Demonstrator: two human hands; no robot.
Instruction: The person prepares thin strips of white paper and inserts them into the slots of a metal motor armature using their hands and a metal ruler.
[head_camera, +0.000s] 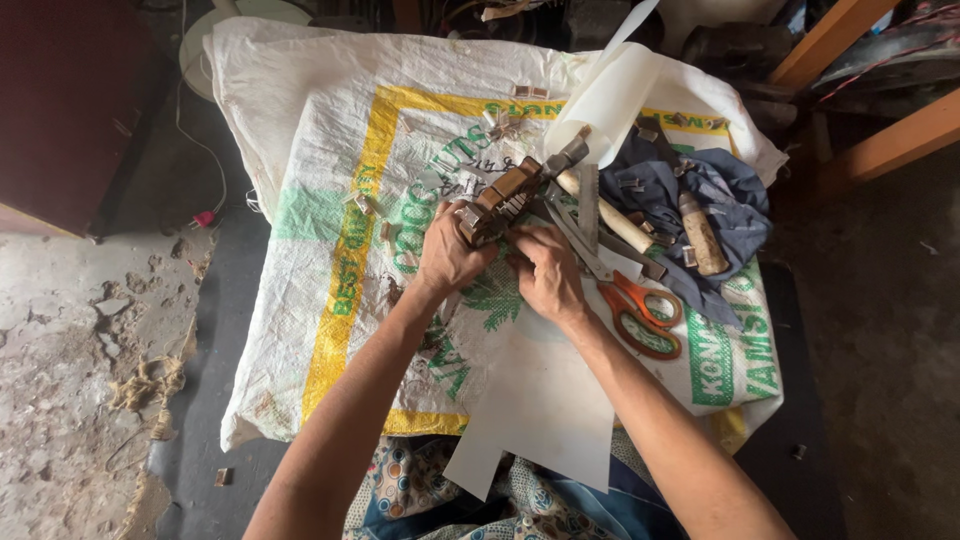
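My left hand grips the near end of a long brown slotted metal part, which lies slanting up to the right on a white woven sack. My right hand pinches at the same part's near end with fingers closed on it, right beside my left hand. Small pale strips stick out of the part's slots. A large sheet of white paper lies under my right forearm.
Orange-handled scissors lie just right of my right hand. Behind them are a wooden-handled tool, another wooden handle, a dark blue cloth and a white paper roll. Small paper bits dot the sack. Orange wooden rails stand at right.
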